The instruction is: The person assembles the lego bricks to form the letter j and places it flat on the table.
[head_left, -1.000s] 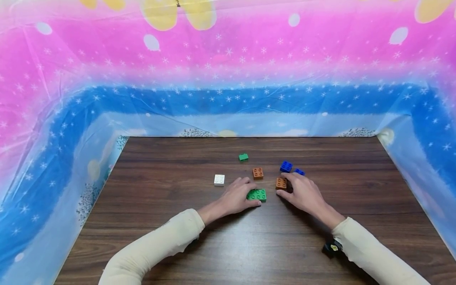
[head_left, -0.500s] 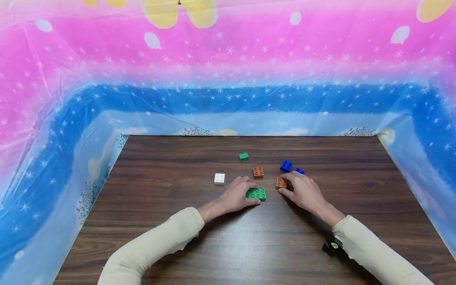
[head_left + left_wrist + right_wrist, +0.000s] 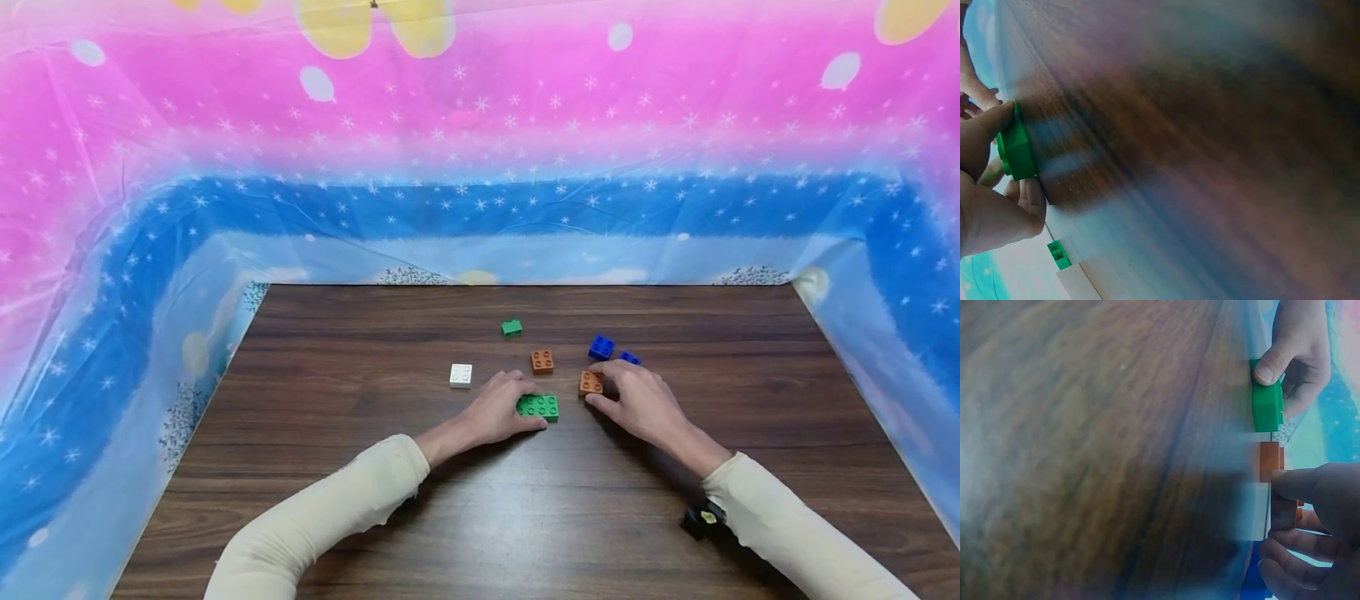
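Snowflake-patterned pink and blue sheeting (image 3: 480, 208) is hanging behind and to both sides of the dark wood-grain table (image 3: 480, 517), whose top is throwing back a glare near you. Your left hand (image 3: 495, 408) is holding the long green studded brick (image 3: 544, 408) toward its left end, thumb pressing the near side and fingers bending round the far side, so they are standing only about as wide apart as the brick. Your right hand (image 3: 641, 402) is pinching the square orange brick (image 3: 589, 383) likewise, thumb and fingertips on opposite walls, with the other fingers curling loosely beside it. Both bricks are appearing to rest on the table, stud side up, near each other but not touching.

Beyond them, the second orange brick (image 3: 542, 362) is lying between your hands, the white brick (image 3: 461, 376) is sitting off to the left, and the small green brick (image 3: 512, 328) is lying farthest away. Just past your right fingers, the blue brick (image 3: 601, 347) and the small blue piece (image 3: 630, 358) are sitting close together.

Judging by their look, you are handling light, rigid, smooth plastic that is unlikely to crush but may slip. Flat opposing walls, below the studs, are offering your best hold; on the green one, gripping nearer the middle should be limiting any swivel.
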Demonstrator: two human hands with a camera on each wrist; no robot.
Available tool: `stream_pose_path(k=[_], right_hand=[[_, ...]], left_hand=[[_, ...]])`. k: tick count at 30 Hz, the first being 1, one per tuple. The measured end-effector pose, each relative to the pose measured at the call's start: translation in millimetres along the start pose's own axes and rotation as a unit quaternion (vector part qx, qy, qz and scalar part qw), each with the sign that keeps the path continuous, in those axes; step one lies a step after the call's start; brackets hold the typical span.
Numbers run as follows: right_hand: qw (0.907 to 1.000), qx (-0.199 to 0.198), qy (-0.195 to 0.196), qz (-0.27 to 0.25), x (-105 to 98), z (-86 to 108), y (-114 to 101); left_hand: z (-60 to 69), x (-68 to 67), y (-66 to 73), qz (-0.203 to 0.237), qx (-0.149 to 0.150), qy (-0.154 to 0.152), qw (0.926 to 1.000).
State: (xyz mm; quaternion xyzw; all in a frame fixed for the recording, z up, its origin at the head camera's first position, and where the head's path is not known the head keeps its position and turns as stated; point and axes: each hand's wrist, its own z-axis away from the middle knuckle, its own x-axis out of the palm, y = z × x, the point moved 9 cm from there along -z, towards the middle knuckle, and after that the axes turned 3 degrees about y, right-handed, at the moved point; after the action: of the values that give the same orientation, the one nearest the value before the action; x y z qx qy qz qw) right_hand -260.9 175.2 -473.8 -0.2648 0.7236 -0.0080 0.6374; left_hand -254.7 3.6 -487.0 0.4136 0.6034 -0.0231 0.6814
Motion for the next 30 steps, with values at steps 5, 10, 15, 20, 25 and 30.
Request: stream_pose_path(k=[5,10,15,20,25,30], right_hand=[[1.0000,-0.002,0.001,-0.007,-6,0.2,-4],[1.0000,0.000,-0.001,-0.009,-9,0.8,-5],[0.9999,-0.001,0.000,-0.014,-12,2.5,-8],[0.9997,-0.006,0.004,-0.024,-15,4.4,-11],[0.9993,-0.016,0.008,-0.034,-17,6.8,-16],[0.9986,-0.029,0.007,-0.043,-16,8.8,-24]], left_hand=[[0.0,-0.1,-1.0,-0.005,0.005,0.008,0.9999],[-0.7,-0.7,-1.6,-0.009,0.005,0.010,0.9999],[-0.9,-0.3,-1.7,-0.007,0.006,0.009,0.9999],[-0.4,0.0,-3.5,0.000,0.000,0.010,0.9999],[-0.4,0.3,-4.4,0.006,-0.005,0.011,0.9999],[-1.1,1.3,-4.5,0.009,-0.011,0.008,0.9999]])
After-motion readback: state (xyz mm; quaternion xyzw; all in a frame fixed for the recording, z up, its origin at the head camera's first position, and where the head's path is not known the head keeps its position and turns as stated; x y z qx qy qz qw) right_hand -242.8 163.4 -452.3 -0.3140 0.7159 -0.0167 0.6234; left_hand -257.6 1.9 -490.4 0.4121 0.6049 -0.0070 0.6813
